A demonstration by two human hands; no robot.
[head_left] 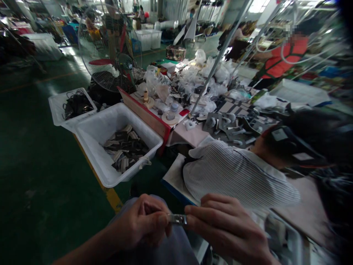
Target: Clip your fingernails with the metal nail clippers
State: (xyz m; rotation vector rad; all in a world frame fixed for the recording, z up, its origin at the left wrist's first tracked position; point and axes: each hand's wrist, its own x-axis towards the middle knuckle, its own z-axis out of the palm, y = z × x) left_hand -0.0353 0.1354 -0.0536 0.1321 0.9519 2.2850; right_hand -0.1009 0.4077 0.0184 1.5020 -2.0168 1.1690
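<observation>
At the bottom middle of the frame I see one small metal piece (pixel 178 219), which is between the two hands. The left hand (pixel 145 222) has its thumb and curled fingers closed on one end; the right hand (pixel 227 224) pinches the other end, its fingertips held narrow. On the dark headwear (pixel 291 147) at the right side, two pale patches (pixel 280 134) are too blurred for me to read.

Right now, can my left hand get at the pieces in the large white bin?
Probably not immediately: your left hand pinches a small metal object, and the large bin stands farther ahead, though its open top leaves the pieces uncovered.
</observation>
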